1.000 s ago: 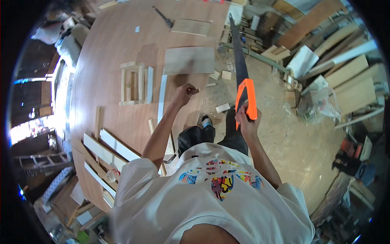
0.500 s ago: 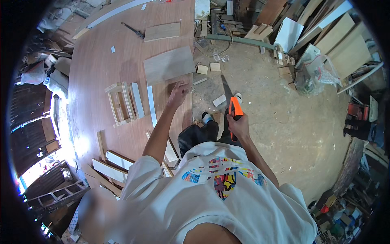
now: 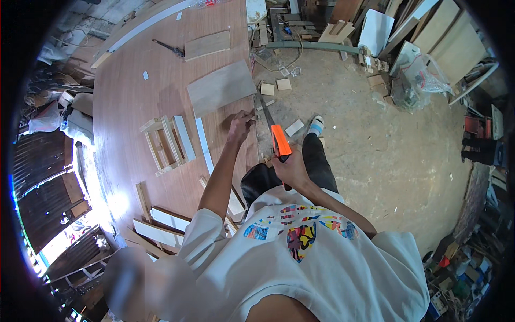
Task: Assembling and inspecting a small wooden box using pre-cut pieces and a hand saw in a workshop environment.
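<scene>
My right hand (image 3: 291, 170) is wrapped round the orange handle of a hand saw (image 3: 280, 140). The saw's blade points forward and slightly left, its tip beside the near right corner of a grey-brown wooden board (image 3: 222, 88) on the table. My left hand (image 3: 241, 127) is over the table's right edge, a little left of the blade, with its fingers curled in. A small pale bit shows at its fingertips; what they hold is too small to make out. A white strip (image 3: 204, 142) lies on the table left of this hand.
On the wooden table (image 3: 123, 96) stand a small wooden frame (image 3: 166, 145), a second board (image 3: 207, 45) and a dark slim tool (image 3: 169, 48). Wood offcuts (image 3: 284, 84) lie on the floor at the right. Boards (image 3: 456, 32) and a plastic bag (image 3: 421, 83) stand farther right.
The saw has swung left with my right hand, bringing its blade from over the floor to beside the table edge. My left hand stays near the edge. One leg has shifted right.
</scene>
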{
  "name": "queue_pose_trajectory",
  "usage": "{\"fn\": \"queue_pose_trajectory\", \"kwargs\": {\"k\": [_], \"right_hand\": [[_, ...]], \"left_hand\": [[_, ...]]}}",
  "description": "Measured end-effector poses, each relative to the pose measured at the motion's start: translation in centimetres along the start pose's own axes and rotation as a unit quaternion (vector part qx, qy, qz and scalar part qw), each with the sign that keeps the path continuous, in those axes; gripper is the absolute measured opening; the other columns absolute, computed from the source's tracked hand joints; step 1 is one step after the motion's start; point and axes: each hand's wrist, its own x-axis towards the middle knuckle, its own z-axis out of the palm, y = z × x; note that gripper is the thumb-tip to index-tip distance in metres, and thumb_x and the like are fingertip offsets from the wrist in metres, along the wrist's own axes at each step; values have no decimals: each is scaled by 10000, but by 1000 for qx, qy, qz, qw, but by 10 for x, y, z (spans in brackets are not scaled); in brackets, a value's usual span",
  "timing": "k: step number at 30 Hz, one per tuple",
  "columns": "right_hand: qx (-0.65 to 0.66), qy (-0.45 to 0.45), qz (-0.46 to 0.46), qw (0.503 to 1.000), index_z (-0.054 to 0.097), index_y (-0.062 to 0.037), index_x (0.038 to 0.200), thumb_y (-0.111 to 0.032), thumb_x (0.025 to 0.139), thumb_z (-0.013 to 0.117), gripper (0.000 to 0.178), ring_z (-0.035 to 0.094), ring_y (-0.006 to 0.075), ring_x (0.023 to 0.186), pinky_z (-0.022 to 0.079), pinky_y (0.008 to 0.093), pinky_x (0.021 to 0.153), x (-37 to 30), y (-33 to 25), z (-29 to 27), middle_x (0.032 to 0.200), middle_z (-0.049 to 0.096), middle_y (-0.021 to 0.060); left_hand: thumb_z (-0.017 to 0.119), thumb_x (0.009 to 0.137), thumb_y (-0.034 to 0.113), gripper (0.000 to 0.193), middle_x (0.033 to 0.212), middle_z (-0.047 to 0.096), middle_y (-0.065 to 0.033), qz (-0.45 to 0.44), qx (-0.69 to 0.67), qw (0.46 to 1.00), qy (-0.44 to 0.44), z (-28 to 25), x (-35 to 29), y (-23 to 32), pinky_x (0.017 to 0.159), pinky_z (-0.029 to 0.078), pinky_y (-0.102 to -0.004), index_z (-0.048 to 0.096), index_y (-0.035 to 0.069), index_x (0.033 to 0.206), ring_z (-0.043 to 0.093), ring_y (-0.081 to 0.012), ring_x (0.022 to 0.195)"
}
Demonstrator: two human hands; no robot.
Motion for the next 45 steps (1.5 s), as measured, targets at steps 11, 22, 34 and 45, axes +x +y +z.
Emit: {"fn": "queue_pose_trajectory", "kwargs": {"k": [11,22,34,45], "right_hand": [[33,-25,70,997,537,13,769,-45,774,620,101,562,202,615,448,339,608,-11,-45,0,654,565,143],[37,-22,-4,999,487,-12,798,12,811,582,99,504,84,649,419,252,577,-11,-43,7,703,505,21],[20,-25,-21,999,478,-21,771,27,801,580,116,489,86,650,417,267,575,-8,-46,18,700,494,16],[114,-49,76,989,462,-50,824,-1,839,565,115,451,66,412,329,242,372,-10,-63,21,557,438,-26]], "left_hand": [[625,855,55,77,831,617,-111,232,264,936,-14,7,-2,22,651,514,-354,644,-9,892,639,-292,772],[638,726,-71,133,786,628,-115,331,222,917,-7,10,3,10,602,510,-337,667,3,832,651,-249,717],[569,663,-95,262,834,639,-129,317,255,913,18,10,-5,8,699,522,-371,714,20,849,632,-306,825],[534,644,-83,350,926,590,-120,274,303,912,48,17,-21,13,815,496,-388,697,25,935,578,-319,953]]}}
